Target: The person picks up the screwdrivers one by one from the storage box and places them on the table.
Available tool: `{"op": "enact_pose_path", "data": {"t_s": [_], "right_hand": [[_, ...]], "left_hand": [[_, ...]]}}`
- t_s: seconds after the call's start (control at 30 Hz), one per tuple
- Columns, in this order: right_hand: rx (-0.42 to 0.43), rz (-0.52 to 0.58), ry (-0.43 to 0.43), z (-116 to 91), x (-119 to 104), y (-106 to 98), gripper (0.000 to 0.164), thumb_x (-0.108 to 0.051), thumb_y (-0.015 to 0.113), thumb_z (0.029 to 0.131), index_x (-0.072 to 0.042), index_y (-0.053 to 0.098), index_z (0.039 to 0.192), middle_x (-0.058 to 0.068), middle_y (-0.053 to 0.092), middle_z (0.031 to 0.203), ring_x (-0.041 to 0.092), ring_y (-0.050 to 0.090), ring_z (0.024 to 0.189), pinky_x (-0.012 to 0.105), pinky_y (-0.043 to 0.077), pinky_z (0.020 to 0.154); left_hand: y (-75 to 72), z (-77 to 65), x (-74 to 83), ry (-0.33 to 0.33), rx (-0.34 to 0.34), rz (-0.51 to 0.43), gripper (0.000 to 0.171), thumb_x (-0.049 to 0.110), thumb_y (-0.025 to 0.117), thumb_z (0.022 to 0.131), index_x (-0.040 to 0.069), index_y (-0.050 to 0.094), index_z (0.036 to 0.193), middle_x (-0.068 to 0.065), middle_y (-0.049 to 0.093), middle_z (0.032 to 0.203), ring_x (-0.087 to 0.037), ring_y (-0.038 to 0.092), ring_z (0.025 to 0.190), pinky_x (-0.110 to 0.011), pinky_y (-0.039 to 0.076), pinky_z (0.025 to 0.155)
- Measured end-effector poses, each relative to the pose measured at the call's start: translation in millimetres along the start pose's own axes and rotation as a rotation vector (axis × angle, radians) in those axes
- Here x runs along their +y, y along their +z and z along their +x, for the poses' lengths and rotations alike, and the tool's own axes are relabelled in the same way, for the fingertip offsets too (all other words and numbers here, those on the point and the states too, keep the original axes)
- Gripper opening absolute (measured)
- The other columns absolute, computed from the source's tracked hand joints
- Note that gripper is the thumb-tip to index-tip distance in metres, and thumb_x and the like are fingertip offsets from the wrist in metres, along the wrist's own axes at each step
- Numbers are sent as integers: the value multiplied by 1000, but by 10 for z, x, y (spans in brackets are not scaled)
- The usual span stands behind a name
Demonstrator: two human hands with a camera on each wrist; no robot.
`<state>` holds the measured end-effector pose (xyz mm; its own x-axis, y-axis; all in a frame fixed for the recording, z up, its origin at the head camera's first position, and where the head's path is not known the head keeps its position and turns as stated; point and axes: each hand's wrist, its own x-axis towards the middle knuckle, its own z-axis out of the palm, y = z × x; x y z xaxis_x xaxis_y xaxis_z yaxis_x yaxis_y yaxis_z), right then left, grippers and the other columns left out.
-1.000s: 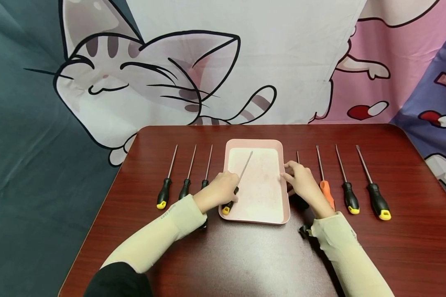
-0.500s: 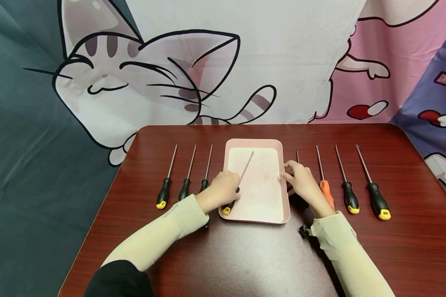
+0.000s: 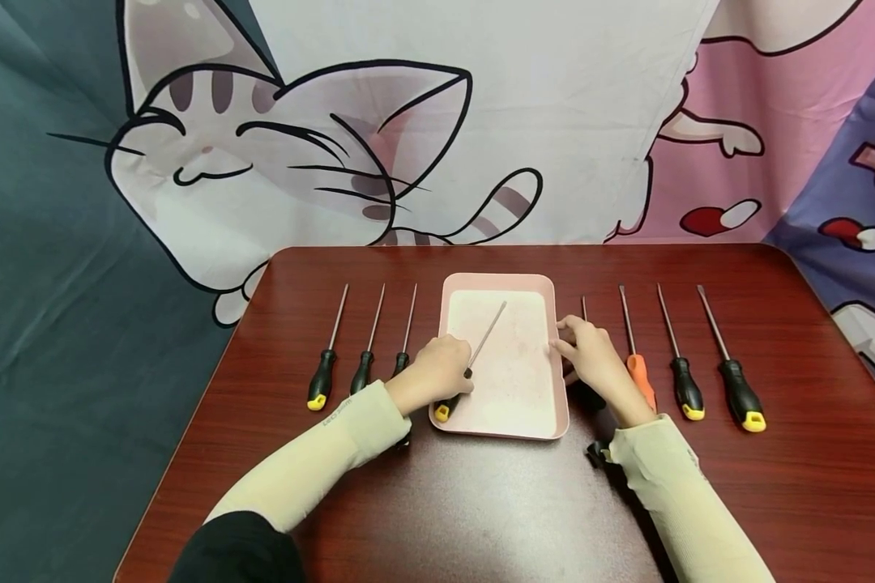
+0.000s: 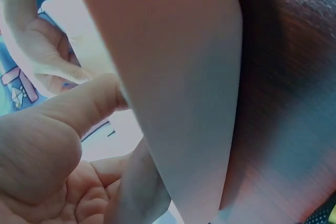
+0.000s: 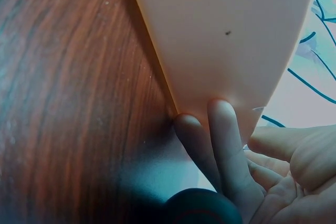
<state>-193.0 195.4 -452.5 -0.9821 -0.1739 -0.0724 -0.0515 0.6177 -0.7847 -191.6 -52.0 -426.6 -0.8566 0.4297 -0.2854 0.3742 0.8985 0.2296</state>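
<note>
In the head view a pale pink tray [image 3: 521, 356] stands mid-table. A screwdriver [image 3: 490, 330] with a black handle and yellow end slants inside its left part, tip up and right. My left hand [image 3: 437, 368] reaches over the left rim and pinches the handle, whose middle the thumb hides. The left wrist view shows the thumb [image 4: 94, 100] and fingers crossing the tray rim; the handle is hidden there. At the right wall, my right hand [image 3: 594, 356] grips the tray. Its fingers [image 5: 226, 135] press the outer wall in the right wrist view, with the thumb at the rim.
Several screwdrivers lie in rows: black ones left [image 3: 323, 376], partly behind the left hand, and on the right an orange one [image 3: 639, 376] beside black ones [image 3: 741, 394]. One more shaft [image 3: 584, 308] shows behind the right hand. A printed cloth [image 3: 554, 97] hangs behind the table.
The screwdriver's tip has swung slightly right and down in the tray. My left hand has edged a little to the right; the right hand and the tray stay where they were.
</note>
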Motion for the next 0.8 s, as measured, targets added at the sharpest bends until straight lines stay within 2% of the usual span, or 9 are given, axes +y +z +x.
{"op": "enact_pose_path", "data": {"t_s": [0.17,0.4,0.57,0.8], "right_hand": [[-10,25,16,-1,-16,-5,32,-3,57,101,14,50,128,33,65,107,29,70,66,38,60,48],[13,-35,-4,-9,-8,1,32,-5,59,100,13,52,126,32,67,104,29,71,68,36,61,51],[6,-18,4,-7,-1,14,33,-4,58,100,13,52,127,33,66,104,29,70,68,36,60,49],[-4,7,8,-1,4,19,33,-4,57,101,13,51,127,34,65,107,29,70,67,35,59,47]], "left_hand": [[-45,-7,-18,9,-9,-9,29,22,76,84,10,54,70,1,50,63,-15,48,57,-25,42,47],[-92,-25,-72,11,-1,-62,30,23,77,83,10,54,68,0,51,63,-17,51,62,-28,46,55],[-117,-36,-106,20,23,-97,33,24,77,82,10,53,64,1,48,60,-17,50,58,-28,46,52],[-162,-76,-138,43,46,-123,47,25,78,83,15,42,52,7,35,49,-13,42,50,-25,40,47]]}}
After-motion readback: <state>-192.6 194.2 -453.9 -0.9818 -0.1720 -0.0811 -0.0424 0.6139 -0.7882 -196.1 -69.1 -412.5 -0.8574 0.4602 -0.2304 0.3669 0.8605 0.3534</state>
